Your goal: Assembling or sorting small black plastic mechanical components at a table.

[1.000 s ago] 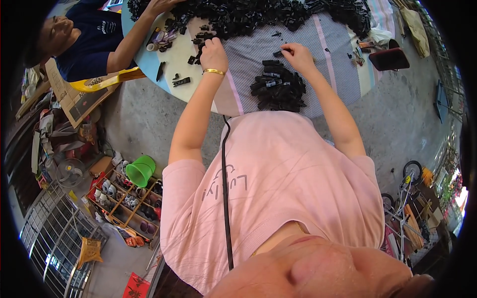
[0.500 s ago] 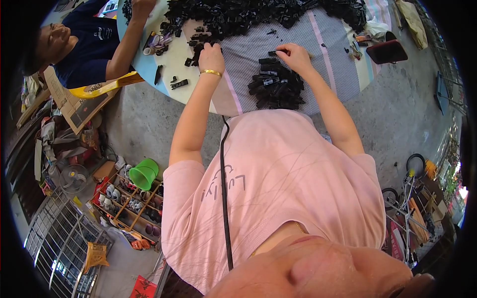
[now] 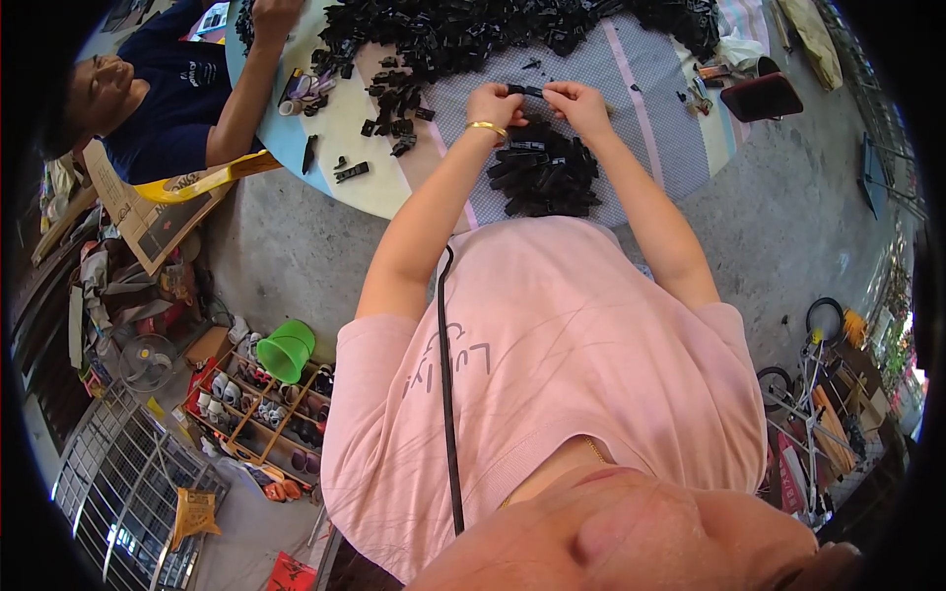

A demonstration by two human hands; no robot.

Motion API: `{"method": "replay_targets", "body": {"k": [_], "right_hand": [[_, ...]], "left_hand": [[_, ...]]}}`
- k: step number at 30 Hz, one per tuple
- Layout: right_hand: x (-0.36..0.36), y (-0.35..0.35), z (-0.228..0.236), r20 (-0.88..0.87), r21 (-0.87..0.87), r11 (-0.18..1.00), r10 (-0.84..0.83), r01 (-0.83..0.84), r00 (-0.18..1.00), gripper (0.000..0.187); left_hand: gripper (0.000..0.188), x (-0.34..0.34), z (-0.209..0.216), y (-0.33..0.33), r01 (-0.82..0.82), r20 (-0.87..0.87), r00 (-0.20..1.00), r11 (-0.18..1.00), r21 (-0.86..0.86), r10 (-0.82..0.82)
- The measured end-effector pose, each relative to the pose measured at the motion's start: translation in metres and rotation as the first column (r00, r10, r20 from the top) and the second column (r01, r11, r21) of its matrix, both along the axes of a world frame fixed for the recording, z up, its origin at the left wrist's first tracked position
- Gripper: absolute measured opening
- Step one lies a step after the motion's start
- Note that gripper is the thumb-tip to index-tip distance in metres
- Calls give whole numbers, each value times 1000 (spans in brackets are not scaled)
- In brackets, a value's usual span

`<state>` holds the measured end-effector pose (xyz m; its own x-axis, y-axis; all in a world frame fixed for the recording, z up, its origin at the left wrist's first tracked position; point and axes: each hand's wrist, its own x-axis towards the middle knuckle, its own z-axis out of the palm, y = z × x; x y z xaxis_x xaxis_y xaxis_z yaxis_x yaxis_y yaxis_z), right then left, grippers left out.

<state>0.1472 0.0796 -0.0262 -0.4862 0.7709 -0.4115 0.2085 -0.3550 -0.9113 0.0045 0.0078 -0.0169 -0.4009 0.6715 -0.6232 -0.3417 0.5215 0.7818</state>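
Both my hands meet above the table, with a small black plastic part (image 3: 526, 91) stretched between their fingertips. My left hand (image 3: 490, 106), a gold bangle at its wrist, is closed in a pinch on the part's left end. The right end is pinched by the thumb and fingers of my right hand (image 3: 579, 106). Whether it is one part or two joined pieces cannot be made out. Just below my hands, nearest my body, lies a pile of long black plastic parts (image 3: 544, 172). Loose black pieces (image 3: 399, 106) are scattered left of my left hand.
A large heap of black parts (image 3: 463, 39) covers the table's far side. A dark phone (image 3: 762, 98) lies at the right edge of the round table (image 3: 670, 128). At the left another person (image 3: 172, 84) sits by a yellow chair (image 3: 207, 179). A green bucket (image 3: 286, 351) stands on a shoe rack.
My left hand has moved right, from the loose pieces to my right hand. My right hand has lifted slightly, and the black part now spans both hands.
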Motion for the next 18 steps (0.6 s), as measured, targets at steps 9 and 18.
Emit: {"method": "replay_targets", "body": {"k": [9, 18], "right_hand": [[-8, 2, 0, 31, 193, 979, 63, -68, 998, 21], [-31, 7, 9, 105, 305, 891, 319, -335, 942, 20]], "left_hand": [[37, -19, 18, -4, 415, -528, 512, 733, -539, -677], [28, -37, 14, -28, 384, -706, 470, 843, -377, -530]]}}
